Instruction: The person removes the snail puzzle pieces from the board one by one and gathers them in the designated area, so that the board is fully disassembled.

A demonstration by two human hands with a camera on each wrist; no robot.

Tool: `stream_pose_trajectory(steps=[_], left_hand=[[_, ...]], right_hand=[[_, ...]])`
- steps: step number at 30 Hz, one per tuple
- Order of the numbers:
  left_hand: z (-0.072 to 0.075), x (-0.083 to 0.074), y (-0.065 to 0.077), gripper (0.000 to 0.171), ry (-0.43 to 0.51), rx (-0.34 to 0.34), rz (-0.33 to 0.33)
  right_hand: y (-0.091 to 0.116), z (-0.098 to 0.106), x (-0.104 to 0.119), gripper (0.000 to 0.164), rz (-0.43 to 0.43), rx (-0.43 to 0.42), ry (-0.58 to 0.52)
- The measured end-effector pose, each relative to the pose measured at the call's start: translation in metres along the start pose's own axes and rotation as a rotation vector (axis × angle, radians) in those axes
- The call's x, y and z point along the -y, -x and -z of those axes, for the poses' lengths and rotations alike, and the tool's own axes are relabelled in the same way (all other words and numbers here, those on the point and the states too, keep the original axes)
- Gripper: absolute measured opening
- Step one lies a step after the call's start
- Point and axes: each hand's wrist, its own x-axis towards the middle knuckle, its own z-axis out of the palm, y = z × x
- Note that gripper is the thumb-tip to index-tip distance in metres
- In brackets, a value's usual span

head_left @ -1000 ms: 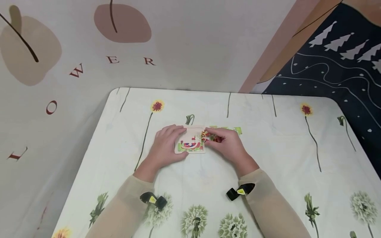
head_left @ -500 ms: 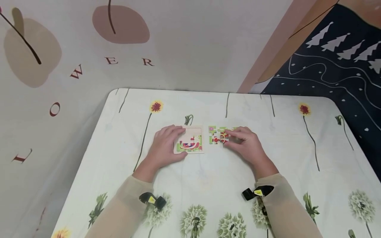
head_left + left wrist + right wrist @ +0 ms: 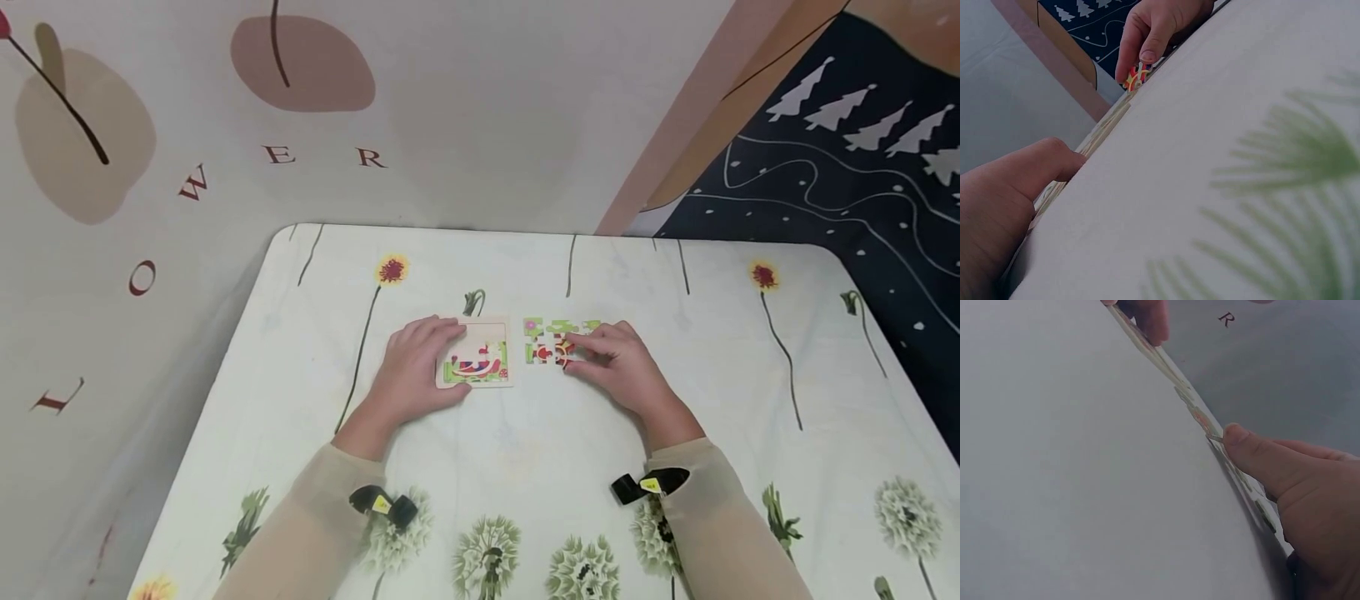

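A square wooden puzzle tray (image 3: 487, 332) lies on the table in the head view, its lower part filled with a colourful picture and its upper part bare wood. My left hand (image 3: 408, 367) holds the tray by its left side, fingers at the top edge and thumb at the bottom. To the right, my right hand (image 3: 630, 371) pinches a red and yellow puzzle piece (image 3: 1137, 77) between thumb and fingers; it looks tilted up in the left wrist view. Beside that hand lie several loose puzzle pieces (image 3: 533, 327), green and red, some partly covered by the fingers.
A white cloth (image 3: 525, 450) printed with flowers and dandelions covers the table. Behind its far edge rises a pale wall (image 3: 480, 150) with printed letters and shapes. At the right is a dark panel (image 3: 810, 183) with white trees.
My right hand has moved right, from the tray's right edge to the loose pieces, uncovering some of them. The left hand has stayed on the tray.
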Motion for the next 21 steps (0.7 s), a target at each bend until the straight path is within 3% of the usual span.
stream_pose_trajectory(steps=[10, 17, 21], left_hand=[[0.0, 0.001, 0.0, 0.085, -0.001, 0.0, 0.003], [0.001, -0.001, 0.0, 0.084, 0.002, 0.003, 0.004], [0.001, -0.001, 0.0, 0.084, 0.003, 0.002, 0.002]], right_hand=[[-0.002, 0.0, -0.002, 0.046, 0.015, 0.042, 0.082], [-0.004, -0.003, 0.003, 0.041, 0.007, -0.064, 0.018], [-0.009, -0.009, 0.016, 0.036, 0.024, -0.082, 0.042]])
